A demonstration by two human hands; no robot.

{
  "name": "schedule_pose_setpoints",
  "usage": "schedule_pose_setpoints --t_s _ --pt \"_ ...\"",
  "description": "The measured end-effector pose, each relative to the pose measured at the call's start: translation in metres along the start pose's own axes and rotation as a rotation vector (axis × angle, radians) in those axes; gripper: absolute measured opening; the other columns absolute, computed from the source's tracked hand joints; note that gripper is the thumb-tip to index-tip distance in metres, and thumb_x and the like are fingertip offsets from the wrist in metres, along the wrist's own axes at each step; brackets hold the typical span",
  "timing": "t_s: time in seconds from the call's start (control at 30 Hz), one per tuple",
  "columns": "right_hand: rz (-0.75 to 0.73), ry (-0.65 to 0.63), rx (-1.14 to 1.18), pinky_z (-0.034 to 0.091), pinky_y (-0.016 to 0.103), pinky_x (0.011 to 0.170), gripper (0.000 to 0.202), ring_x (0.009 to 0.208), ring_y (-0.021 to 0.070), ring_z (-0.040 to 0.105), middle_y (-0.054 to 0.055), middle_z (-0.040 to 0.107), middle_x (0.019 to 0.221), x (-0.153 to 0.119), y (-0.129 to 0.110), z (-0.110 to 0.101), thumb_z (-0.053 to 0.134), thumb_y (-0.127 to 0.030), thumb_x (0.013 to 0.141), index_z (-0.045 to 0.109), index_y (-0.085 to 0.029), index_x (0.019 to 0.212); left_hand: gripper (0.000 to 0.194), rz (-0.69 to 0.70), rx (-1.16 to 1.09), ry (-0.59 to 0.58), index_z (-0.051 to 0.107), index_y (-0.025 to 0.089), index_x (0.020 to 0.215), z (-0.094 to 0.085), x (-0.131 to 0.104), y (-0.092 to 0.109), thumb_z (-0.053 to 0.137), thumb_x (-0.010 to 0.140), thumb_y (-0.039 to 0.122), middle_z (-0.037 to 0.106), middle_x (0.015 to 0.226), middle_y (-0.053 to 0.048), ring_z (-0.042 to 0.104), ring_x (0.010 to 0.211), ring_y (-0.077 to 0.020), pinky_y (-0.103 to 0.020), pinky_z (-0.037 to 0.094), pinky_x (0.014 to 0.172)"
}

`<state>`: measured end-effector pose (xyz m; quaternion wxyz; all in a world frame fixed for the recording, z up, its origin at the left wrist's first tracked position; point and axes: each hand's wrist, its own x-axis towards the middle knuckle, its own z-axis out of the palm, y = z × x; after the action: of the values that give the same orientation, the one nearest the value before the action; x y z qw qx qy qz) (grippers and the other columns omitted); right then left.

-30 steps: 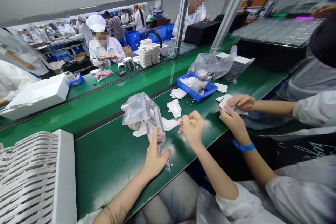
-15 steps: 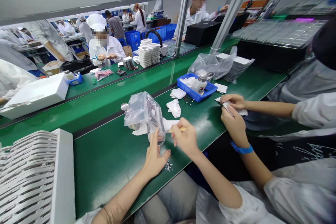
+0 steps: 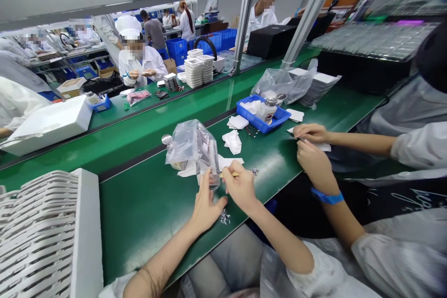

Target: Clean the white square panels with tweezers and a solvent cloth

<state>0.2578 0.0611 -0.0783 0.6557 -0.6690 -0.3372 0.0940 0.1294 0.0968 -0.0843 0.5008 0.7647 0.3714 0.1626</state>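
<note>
A clear plastic bag [image 3: 193, 142] lies on the green bench [image 3: 139, 219], with flat items inside. My left hand [image 3: 206, 205] rests at the bag's near edge, its fingers spread and the fingertips against the plastic. Close to its right, my right hand [image 3: 240, 186] pinches a thin yellowish stick [image 3: 233, 174], whose tip points at the bag's right edge. Small black-and-white pieces [image 3: 225, 217] lie beside my left thumb. More such pieces [image 3: 254, 172] sit just beyond my right hand. White paper [image 3: 232, 160] lies behind it.
White slotted trays [image 3: 38, 237] stand at the left. A blue bin [image 3: 261, 116] holds a bottle, near crumpled tissue [image 3: 232, 141]. A co-worker's hands [image 3: 314, 149] work at the right. Behind them are bagged white cards [image 3: 317, 86]. Across the bench sits another person [image 3: 139, 60].
My right hand has moved a little left with the stick, closer to the bag, uncovering small pieces behind it. My left hand stays about where it was. The co-worker's hands have shifted slightly.
</note>
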Motion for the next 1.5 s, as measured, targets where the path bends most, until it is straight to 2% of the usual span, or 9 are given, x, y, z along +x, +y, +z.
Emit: schedule_pose_setpoints --t_s 0.17,0.37,0.5,0.67,0.9,1.03,1.13,1.3,1.5 --pt "-0.070 0.206 -0.097 0.035 0.020 0.040 0.033 0.039 0.0094 0.040 -0.006 0.038 0.042 0.019 0.007 -0.013 0.048 -0.029 0.080 0.031 -0.025 0.053 0.085 0.001 0.021 0.008 0.017 0.032 0.147 -0.002 0.000 0.001 0.056 0.073 0.018 0.049 0.114 -0.001 0.034 0.049 -0.0041 -0.025 0.041 0.061" --pt "-0.159 0.089 -0.148 0.037 0.022 0.040 0.033 0.035 0.0095 0.038 -0.005 0.041 0.040 -0.008 -0.001 0.001 0.052 -0.033 0.080 0.036 -0.025 0.052 0.086 0.019 0.037 0.014 0.016 0.031 0.147 -0.001 0.002 -0.005 0.057 0.072 0.020 0.050 0.116 -0.002 0.038 0.051 -0.0055 -0.027 0.045 0.066" --pt "-0.191 0.158 -0.194 0.039 0.022 0.044 0.040 0.039 0.0106 0.036 -0.005 0.033 0.039 0.001 0.009 0.003 0.054 -0.038 0.078 0.030 -0.026 0.048 0.086 0.016 0.049 0.012 0.018 0.032 0.147 -0.001 0.002 -0.005 0.058 0.071 0.019 0.050 0.117 -0.002 0.038 0.050 -0.0053 -0.027 0.045 0.065" --pt "-0.161 0.308 -0.222 0.035 0.022 0.042 0.034 0.039 0.0106 0.035 -0.005 0.036 0.042 0.019 0.013 -0.020 0.047 -0.030 0.084 0.030 -0.026 0.054 0.082 0.006 0.058 0.034 0.020 0.030 0.146 -0.002 0.001 -0.003 0.056 0.073 0.020 0.050 0.114 -0.002 0.035 0.051 -0.0056 -0.027 0.045 0.067" --pt "-0.152 0.149 -0.152 0.041 0.023 0.044 0.038 0.038 0.0104 0.040 -0.004 0.039 0.040 -0.016 0.005 0.011 0.056 -0.036 0.076 0.035 -0.026 0.046 0.085 0.020 0.090 0.013 0.017 0.031 0.147 -0.001 0.001 -0.008 0.057 0.073 0.021 0.050 0.119 -0.004 0.043 0.056 -0.0081 -0.029 0.047 0.069" --pt "-0.057 0.256 -0.105 0.036 0.022 0.040 0.042 0.038 0.0095 0.034 -0.005 0.030 0.039 0.009 0.015 0.003 0.057 -0.037 0.074 0.030 -0.026 0.045 0.084 0.029 0.103 0.001 0.020 0.032 0.147 -0.003 0.001 -0.007 0.058 0.072 0.021 0.051 0.115 -0.002 0.041 0.054 -0.0078 -0.027 0.046 0.066" --pt "0.055 0.309 -0.026 0.033 0.020 0.035 0.035 0.037 0.0093 0.039 -0.005 0.038 0.044 0.024 0.015 -0.012 0.056 -0.035 0.078 0.032 -0.025 0.054 0.083 0.024 0.097 0.025 0.021 0.031 0.146 -0.003 0.002 -0.006 0.058 0.073 0.021 0.052 0.113 -0.001 0.038 0.052 -0.0066 -0.027 0.045 0.067" --pt "0.293 0.082 0.217 0.028 0.020 0.025 0.038 0.026 0.0084 0.036 -0.009 0.043 0.041 0.020 0.003 -0.019 0.061 -0.048 0.079 0.035 -0.025 0.064 0.079 0.016 0.090 0.080 0.021 0.031 0.145 -0.001 0.002 -0.004 0.055 0.074 0.019 0.054 0.110 0.001 0.039 0.050 -0.0066 -0.027 0.044 0.066" --pt "0.476 -0.217 0.433 0.033 0.019 0.029 0.050 0.031 0.0042 0.031 -0.010 0.039 0.041 0.019 -0.004 -0.032 0.078 -0.062 0.056 0.053 -0.019 0.062 0.072 0.015 0.067 0.136 0.023 0.025 0.139 0.007 -0.004 -0.001 0.054 0.075 0.016 0.057 0.117 -0.002 0.042 0.046 -0.0054 -0.026 0.043 0.060"
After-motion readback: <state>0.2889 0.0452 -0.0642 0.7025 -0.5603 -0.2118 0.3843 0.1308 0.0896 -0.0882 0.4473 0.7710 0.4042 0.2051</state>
